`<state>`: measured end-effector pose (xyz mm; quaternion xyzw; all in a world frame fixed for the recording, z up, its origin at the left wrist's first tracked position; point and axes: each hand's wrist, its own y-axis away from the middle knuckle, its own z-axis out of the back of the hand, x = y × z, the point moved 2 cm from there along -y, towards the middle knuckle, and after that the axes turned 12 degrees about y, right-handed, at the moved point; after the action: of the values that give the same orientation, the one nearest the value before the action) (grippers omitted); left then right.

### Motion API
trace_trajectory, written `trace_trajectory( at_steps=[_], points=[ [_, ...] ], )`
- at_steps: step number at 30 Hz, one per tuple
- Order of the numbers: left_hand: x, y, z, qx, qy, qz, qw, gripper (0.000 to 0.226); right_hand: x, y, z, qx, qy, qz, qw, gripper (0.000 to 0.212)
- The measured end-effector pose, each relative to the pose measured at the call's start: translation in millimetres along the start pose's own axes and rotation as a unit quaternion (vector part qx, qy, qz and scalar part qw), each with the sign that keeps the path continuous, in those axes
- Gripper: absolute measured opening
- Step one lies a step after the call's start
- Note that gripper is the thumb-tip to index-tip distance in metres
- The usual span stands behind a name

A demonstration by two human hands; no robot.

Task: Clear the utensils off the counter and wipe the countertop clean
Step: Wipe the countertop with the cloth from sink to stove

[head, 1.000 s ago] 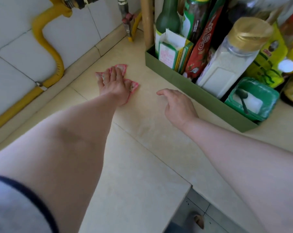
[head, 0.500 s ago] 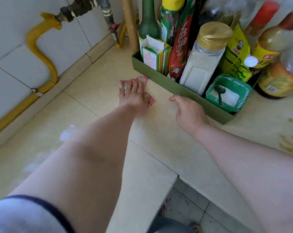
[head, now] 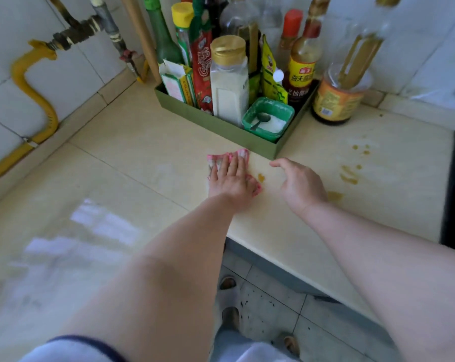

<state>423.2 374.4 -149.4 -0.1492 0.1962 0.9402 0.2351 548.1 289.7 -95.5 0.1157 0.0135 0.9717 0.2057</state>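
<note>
Wiping is the step in hand, and over on the left side the countertop (head: pixel 132 131) already carries a wet sheen, so that stretch looks done. Moving across, the left hand (head: pixel 231 182) lies flat with fingers spread, pressing a pink cloth (head: pixel 216 159) onto the surface just in front of the green condiment tray (head: pixel 221 126). The cloth peeks out past the fingertips and beside the thumb, nearly all of it under the palm. Right at the thumb sits a small yellow-brown spot (head: pixel 261 177), just beside the cloth edge. Next along, the right hand (head: pixel 301 184) is empty, fingers loosely curled and open, near the tray's front corner; whether it touches the counter is hard to tell from this angle. Farther right, more yellowish splatters (head: pixel 349 175) dot the counter, with a dark sauce jar (head: pixel 336 100) standing behind them outside the tray. No loose utensils show on the open surface, only a spoon (head: pixel 260 120) in the green salt tub (head: pixel 269 117). The next move, by my reading, calls for sliding the cloth rightward over the nearest spot, then on to the splatters, pressing firmly since they look dried.
</note>
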Motion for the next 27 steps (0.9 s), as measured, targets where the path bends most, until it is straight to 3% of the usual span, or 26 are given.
trace_trajectory(
  at_steps=[7, 13, 15, 16, 17, 18, 20, 21, 23, 27],
  points=[
    [-58.5, 47.4, -40.7, 0.014, 0.01, -0.028, 0.999, 0.068, -48.4, 51.8, 10.4, -0.002, -0.002, -0.028, 1.0, 0.056],
    [-89.2, 83.5, -60.9, 0.049, 0.043, -0.059, 0.996, 0.074, -48.0, 72.5, 9.7, 0.002, -0.012, -0.025, 1.0, 0.042],
    [-94.0, 89.4, -50.0, 0.083, 0.171, -0.063, 0.98, 0.064, -42.4, 72.1, 3.8, 0.003, -0.005, -0.03, 1.0, 0.041],
    [-95.6, 91.9, -41.5, 0.085, 0.313, -0.046, 0.945, 0.055, -40.3, 71.3, 0.3, 0.007, -0.004, -0.029, 1.0, 0.044],
    [-90.7, 95.5, -31.8, 0.065, 0.456, -0.011, 0.888, 0.045, -35.7, 71.4, -4.2, 0.018, -0.004, -0.023, 1.0, 0.048],
    [-78.3, 97.6, -21.9, -0.007, 0.545, 0.028, 0.838, 0.04, -29.3, 71.6, -9.2, 0.035, -0.004, -0.015, 0.999, 0.052],
    [-44.6, 103.2, -2.6, -0.196, 0.552, 0.114, 0.803, 0.043, -17.1, 75.7, -21.1, 0.082, -0.001, 0.01, 0.997, 0.052],
    [-26.0, 104.8, 5.3, -0.259, 0.518, 0.139, 0.803, 0.046, -9.6, 77.8, -29.3, 0.105, 0.015, 0.029, 0.994, 0.053],
    [7.3, 106.0, 18.5, -0.304, 0.456, 0.148, 0.824, 0.048, 7.3, 82.3, -48.9, 0.136, 0.081, 0.05, 0.986, 0.062],
    [30.6, 96.4, 30.8, -0.278, 0.37, 0.098, 0.881, 0.046, 23.1, 71.3, -59.9, 0.139, 0.136, 0.049, 0.98, 0.064]
  ],
)
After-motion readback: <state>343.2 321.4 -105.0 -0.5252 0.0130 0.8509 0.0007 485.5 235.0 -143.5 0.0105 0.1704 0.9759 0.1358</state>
